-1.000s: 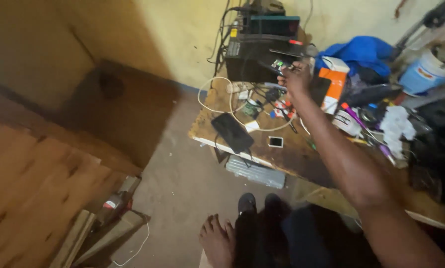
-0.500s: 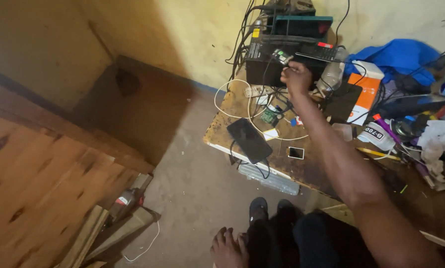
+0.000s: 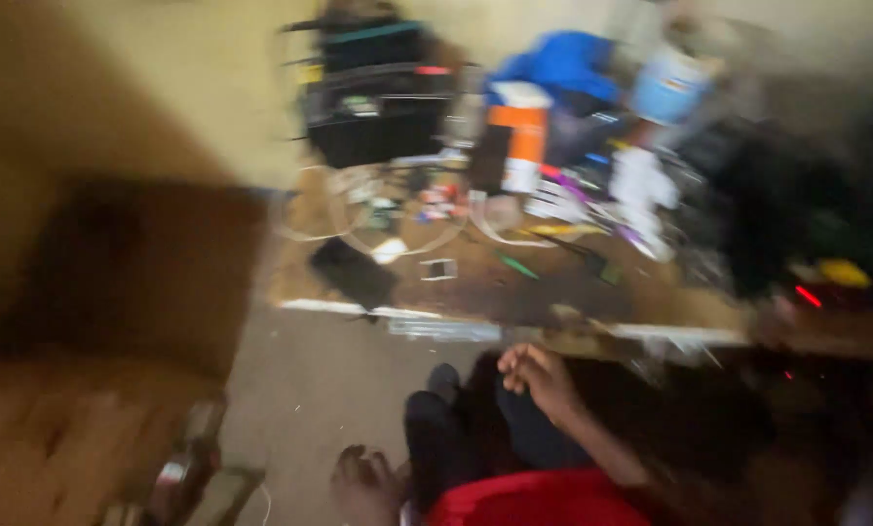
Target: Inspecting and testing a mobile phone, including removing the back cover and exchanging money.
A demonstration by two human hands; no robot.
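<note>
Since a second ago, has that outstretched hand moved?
Yes. The hand has pulled back from the black box on the workbench toward the person's lap.

Blue cloth (image 3: 563, 60); orange-white box (image 3: 524, 136); black unit (image 3: 378, 122); red garment (image 3: 534, 499).

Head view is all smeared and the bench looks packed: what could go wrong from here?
1. The white cables loop loosely among small parts; a reach into them could snag and drag things off.
2. The dark flat device lies near the bench front edge, so a knock might drop it to the floor.
3. The picture is blurred and the one hand in view is low, near the lap; whether its grip holds anything cannot be told, so aiming now is chancy.
</note>
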